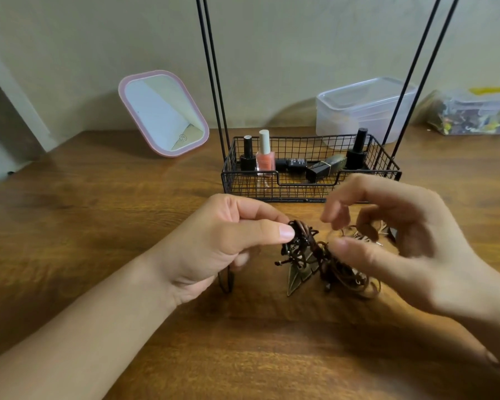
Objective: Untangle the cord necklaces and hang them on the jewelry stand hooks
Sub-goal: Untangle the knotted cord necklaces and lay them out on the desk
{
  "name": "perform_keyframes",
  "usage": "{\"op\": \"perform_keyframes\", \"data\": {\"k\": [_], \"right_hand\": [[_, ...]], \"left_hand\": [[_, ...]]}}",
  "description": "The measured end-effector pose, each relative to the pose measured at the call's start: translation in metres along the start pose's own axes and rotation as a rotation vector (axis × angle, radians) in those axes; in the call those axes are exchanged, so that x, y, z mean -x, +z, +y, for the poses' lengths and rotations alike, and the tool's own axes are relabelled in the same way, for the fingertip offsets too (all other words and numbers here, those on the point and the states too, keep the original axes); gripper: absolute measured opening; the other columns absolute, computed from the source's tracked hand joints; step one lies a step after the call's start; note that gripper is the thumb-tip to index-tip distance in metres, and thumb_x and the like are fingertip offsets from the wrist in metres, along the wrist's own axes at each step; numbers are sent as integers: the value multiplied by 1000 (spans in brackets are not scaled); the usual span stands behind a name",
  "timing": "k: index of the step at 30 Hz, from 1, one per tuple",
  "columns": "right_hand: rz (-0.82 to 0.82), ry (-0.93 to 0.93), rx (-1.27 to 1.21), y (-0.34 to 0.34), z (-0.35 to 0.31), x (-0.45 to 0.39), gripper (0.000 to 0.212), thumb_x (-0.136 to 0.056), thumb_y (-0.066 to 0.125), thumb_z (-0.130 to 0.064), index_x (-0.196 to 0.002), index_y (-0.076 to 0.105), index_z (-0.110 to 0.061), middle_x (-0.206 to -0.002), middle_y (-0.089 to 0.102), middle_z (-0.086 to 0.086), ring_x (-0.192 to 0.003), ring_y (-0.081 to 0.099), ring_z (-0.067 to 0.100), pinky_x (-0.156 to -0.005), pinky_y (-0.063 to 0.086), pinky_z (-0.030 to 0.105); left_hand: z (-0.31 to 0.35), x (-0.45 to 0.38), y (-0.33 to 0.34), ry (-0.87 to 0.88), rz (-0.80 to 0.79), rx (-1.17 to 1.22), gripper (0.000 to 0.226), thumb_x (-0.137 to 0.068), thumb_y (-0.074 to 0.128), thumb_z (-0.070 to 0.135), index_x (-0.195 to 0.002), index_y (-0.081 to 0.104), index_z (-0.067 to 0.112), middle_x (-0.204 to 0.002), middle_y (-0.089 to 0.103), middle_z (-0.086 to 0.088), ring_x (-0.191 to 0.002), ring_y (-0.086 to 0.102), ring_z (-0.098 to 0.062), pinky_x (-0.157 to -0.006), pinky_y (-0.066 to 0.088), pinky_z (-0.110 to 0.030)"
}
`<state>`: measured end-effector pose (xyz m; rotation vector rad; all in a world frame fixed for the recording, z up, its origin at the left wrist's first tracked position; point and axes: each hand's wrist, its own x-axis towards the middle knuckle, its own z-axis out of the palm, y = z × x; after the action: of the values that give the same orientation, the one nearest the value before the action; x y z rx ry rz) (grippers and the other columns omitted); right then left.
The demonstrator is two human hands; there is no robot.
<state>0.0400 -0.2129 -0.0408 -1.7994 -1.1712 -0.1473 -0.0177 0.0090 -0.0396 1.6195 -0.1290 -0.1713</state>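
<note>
Toward the back left of the desk [104,203] a pink-framed mirror [163,112] leans against the wall. In front, the left hand [223,249] pinches the top of the tangled cord necklaces [309,255] between thumb and forefinger, lifting part of the bundle just above the wood. The cords are one dark knot, with an arrowhead pendant [298,277] hanging from it and loops trailing to the desk under the right hand [401,241]. That hand's fingers are curled and slightly spread around the knot's right side; motion blur hides whether they hold a strand. Behind stands the jewelry stand [311,180], its wire basket holding nail-polish bottles [263,154], its rods rising out of view, the hooks unseen. No necklace looks separated or hung, so the task seems barely begun.
</note>
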Motion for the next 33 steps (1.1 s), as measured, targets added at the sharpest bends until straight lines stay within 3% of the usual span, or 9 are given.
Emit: {"op": "perform_keyframes", "data": {"k": [4,7,9,17,23,25,27,29,33], "right_hand": [[30,43,-45,4,-2,0,11,-83,67,-33,-78,68,-23,-73,66,1,-62,59,15,-50,45,36],[-11,136,-46,12,-2,-2,20,-83,68,-50,-79,72,-31,-69,67,-9,-56,58,3,-45,41,15],[-20,177,-42,16,0,-2,21,-88,68,-49,-76,72,-32,-64,65,-15,-54,56,-1,-49,37,6],[-33,227,-193,14,2,-4,25,-90,60,-37,-75,75,-23,-69,68,0,-61,58,10,-57,43,17],[15,302,-439,16,1,-6,18,-83,62,-17,-73,76,-22,-67,71,5,-56,59,8,-51,42,9],[15,317,-483,17,0,-6,18,-82,63,-16,-72,76,-21,-65,70,5,-54,59,10,-50,42,9],[3,325,-507,16,0,-6,15,-82,63,-17,-74,76,-19,-64,69,5,-54,58,10,-51,42,9],[-15,327,-522,16,-1,-6,15,-83,63,-17,-75,75,-13,-63,67,4,-54,57,8,-52,42,8],[-50,329,-525,17,-2,-6,19,-87,60,-18,-74,73,-11,-60,64,3,-52,53,2,-53,40,7]], "left_hand": [[-1,0,0,-9,7,51,7,-74,72,18,-77,78,14,-58,62,8,-41,39,-2,-42,27,-13],[-1,0,1,-2,20,45,8,-73,75,17,-79,78,13,-54,57,6,-42,41,-2,-44,30,-15],[-1,0,0,-5,6,46,12,-73,77,17,-83,78,11,-53,53,4,-41,38,-4,-42,30,-16],[5,3,-1,4,12,33,14,-80,67,19,-83,79,16,-41,34,8,-37,28,-6,-40,28,-18],[4,2,-1,17,31,17,12,-79,66,23,-78,78,20,-44,31,7,-39,26,-8,-40,26,-18],[4,1,-1,53,34,-29,12,-79,70,25,-79,78,17,-45,31,-2,-41,25,-16,-41,23,-20],[3,2,1,132,46,-130,25,-76,75,36,-82,77,12,-52,31,-21,-48,21,-34,-45,18,-27],[3,2,4,190,83,-156,36,-71,75,44,-84,75,10,-57,32,-29,-55,19,-40,-48,20,-29],[2,4,4,286,108,-205,25,-69,79,36,-87,69,21,-49,31,0,-45,23,-15,-47,21,-25]]}}
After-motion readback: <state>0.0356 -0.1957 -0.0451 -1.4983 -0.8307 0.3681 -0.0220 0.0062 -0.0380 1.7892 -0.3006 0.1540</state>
